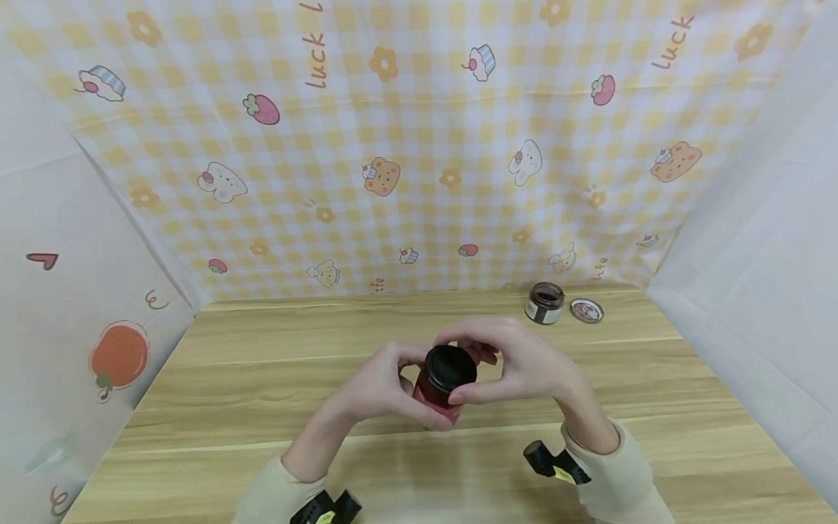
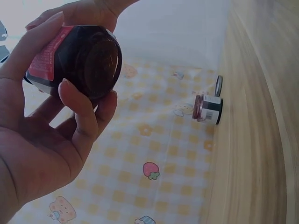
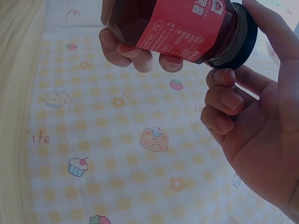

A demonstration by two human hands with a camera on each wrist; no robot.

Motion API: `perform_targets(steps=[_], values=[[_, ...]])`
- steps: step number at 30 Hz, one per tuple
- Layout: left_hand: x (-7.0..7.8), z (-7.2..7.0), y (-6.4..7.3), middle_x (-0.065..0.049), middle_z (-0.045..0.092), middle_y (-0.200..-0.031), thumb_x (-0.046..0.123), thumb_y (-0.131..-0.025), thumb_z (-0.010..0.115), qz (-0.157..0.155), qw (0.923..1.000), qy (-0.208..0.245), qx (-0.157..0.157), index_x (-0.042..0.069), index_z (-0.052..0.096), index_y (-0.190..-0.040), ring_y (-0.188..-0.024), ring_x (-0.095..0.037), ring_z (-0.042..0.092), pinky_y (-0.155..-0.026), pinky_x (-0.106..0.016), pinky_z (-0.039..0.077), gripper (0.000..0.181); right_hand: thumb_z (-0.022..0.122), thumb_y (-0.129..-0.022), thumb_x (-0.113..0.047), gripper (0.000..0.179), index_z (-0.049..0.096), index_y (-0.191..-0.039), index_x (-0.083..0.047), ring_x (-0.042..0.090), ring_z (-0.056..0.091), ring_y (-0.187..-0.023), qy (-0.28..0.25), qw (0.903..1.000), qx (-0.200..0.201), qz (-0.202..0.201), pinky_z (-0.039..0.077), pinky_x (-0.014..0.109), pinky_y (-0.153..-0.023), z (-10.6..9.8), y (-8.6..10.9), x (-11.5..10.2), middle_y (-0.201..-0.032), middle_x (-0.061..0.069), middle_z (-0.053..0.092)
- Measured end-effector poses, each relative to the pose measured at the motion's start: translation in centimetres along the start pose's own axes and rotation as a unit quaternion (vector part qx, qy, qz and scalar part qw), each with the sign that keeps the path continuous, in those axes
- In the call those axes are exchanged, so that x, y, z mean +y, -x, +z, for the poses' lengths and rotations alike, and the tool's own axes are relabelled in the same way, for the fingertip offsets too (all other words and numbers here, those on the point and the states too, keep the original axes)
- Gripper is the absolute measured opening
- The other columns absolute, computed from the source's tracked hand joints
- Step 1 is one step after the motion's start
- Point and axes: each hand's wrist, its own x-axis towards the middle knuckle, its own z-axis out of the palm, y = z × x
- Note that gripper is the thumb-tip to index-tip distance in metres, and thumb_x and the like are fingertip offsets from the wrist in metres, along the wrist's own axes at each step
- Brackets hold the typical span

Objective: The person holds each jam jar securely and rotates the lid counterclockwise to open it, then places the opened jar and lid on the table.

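Observation:
A dark glass jar with a red label (image 3: 187,28) is held up above the table, tilted, its black lid (image 1: 452,366) still on it. My left hand (image 1: 393,386) grips the jar's body, fingers and thumb curled round the glass and label. On the lid's rim, the thumb and fingers of my right hand (image 1: 517,360) pinch from the other side. The left wrist view shows the jar's dark base (image 2: 100,63) facing that camera. What is inside the jar is too dark to make out.
At the table's back right stands an open jar (image 1: 545,303) with a pale label, and its round lid (image 1: 586,311) lies beside it. A yellow checked cloth (image 1: 419,145) hangs behind the wooden table (image 1: 275,349); white sheets (image 1: 753,218) flank both sides.

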Motion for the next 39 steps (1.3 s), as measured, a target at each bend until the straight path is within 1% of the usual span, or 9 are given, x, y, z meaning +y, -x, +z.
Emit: perform_targets(steps=[5,8,13,18,21,24,30,35,39], values=[[-0.19,-0.14,0.07,-0.013,0.068,-0.107,-0.002,-0.071,0.089,-0.004,0.9987,0.034,-0.037,-0.001,0.072,-0.108,-0.076,-0.018,0.070,-0.068,-0.039,0.061,0.041,0.083,-0.086,-0.035,0.045,0.066,-0.124,-0.016,0.004,0.048,-0.067,-0.014,0.9998,-0.003,-0.013,0.041,0.019,-0.056,0.10,-0.02,-0.13,-0.094,-0.011,0.064],[-0.36,-0.21,0.03,-0.013,0.069,-0.105,-0.005,-0.070,0.087,0.014,0.9973,0.041,-0.060,-0.005,0.070,-0.108,-0.077,-0.016,0.070,-0.068,-0.040,0.061,0.042,0.081,-0.087,-0.035,0.043,0.066,-0.123,-0.016,0.001,0.047,-0.068,-0.025,0.9993,-0.007,-0.027,0.040,0.018,-0.056,0.18,-0.07,-0.17,-0.096,-0.011,0.066],[-0.54,-0.31,-0.14,-0.008,0.069,-0.103,-0.008,-0.069,0.086,0.040,0.9936,0.048,-0.094,-0.010,0.068,-0.106,-0.089,-0.014,0.067,-0.073,-0.032,0.060,0.041,0.079,-0.089,-0.033,0.043,0.065,-0.125,-0.013,0.001,0.046,-0.069,-0.056,0.9961,-0.016,-0.066,0.040,0.017,-0.057,0.30,-0.20,-0.10,-0.105,-0.005,0.068],[-0.67,-0.31,-0.26,-0.009,0.067,-0.108,-0.009,-0.067,0.086,0.051,0.9909,0.038,-0.119,-0.007,0.069,-0.106,-0.101,-0.016,0.062,-0.076,-0.037,0.060,0.044,0.078,-0.090,-0.030,0.046,0.064,-0.127,-0.008,0.003,0.046,-0.071,-0.086,0.9910,-0.015,-0.101,0.041,0.018,-0.058,0.26,-0.31,-0.08,-0.105,0.000,0.067],[-0.72,-0.28,-0.29,-0.009,0.066,-0.113,-0.009,-0.067,0.086,0.057,0.9906,0.024,-0.122,-0.005,0.070,-0.108,-0.106,-0.017,0.060,-0.076,-0.041,0.060,0.044,0.077,-0.090,-0.029,0.046,0.063,-0.128,-0.007,0.003,0.046,-0.070,-0.092,0.9899,-0.010,-0.107,0.041,0.018,-0.058,0.26,-0.34,-0.06,-0.103,0.001,0.067],[-0.76,-0.29,-0.27,-0.007,0.066,-0.112,-0.006,-0.068,0.087,0.057,0.9909,0.025,-0.120,-0.005,0.070,-0.109,-0.106,-0.017,0.059,-0.075,-0.039,0.060,0.044,0.077,-0.091,-0.029,0.044,0.063,-0.127,-0.007,0.003,0.046,-0.071,-0.090,0.9906,-0.007,-0.102,0.041,0.018,-0.059,0.34,-0.32,-0.03,-0.103,0.000,0.067],[-0.77,-0.48,-0.17,-0.002,0.070,-0.106,-0.002,-0.069,0.087,0.063,0.9935,0.013,-0.094,-0.007,0.069,-0.109,-0.098,-0.015,0.063,-0.073,-0.038,0.060,0.044,0.076,-0.092,-0.031,0.043,0.063,-0.125,-0.008,0.004,0.047,-0.068,-0.079,0.9929,0.007,-0.089,0.041,0.019,-0.056,0.38,-0.29,0.11,-0.096,-0.003,0.066],[-0.64,-0.58,-0.08,-0.006,0.071,-0.104,0.000,-0.070,0.086,0.067,0.9941,0.010,-0.085,-0.005,0.070,-0.109,-0.094,-0.016,0.066,-0.073,-0.042,0.060,0.042,0.076,-0.092,-0.033,0.043,0.063,-0.125,-0.008,0.006,0.045,-0.064,-0.079,0.9943,0.026,-0.067,0.040,0.019,-0.054,0.33,-0.07,0.32,-0.083,-0.005,0.058],[-0.49,-0.57,-0.09,-0.012,0.070,-0.106,0.000,-0.072,0.086,0.071,0.9940,0.013,-0.082,-0.003,0.070,-0.109,-0.097,-0.019,0.065,-0.074,-0.044,0.060,0.041,0.077,-0.091,-0.031,0.044,0.062,-0.124,-0.007,0.008,0.046,-0.063,-0.088,0.9945,0.036,-0.044,0.040,0.021,-0.054,0.19,0.11,0.48,-0.081,-0.005,0.056]])
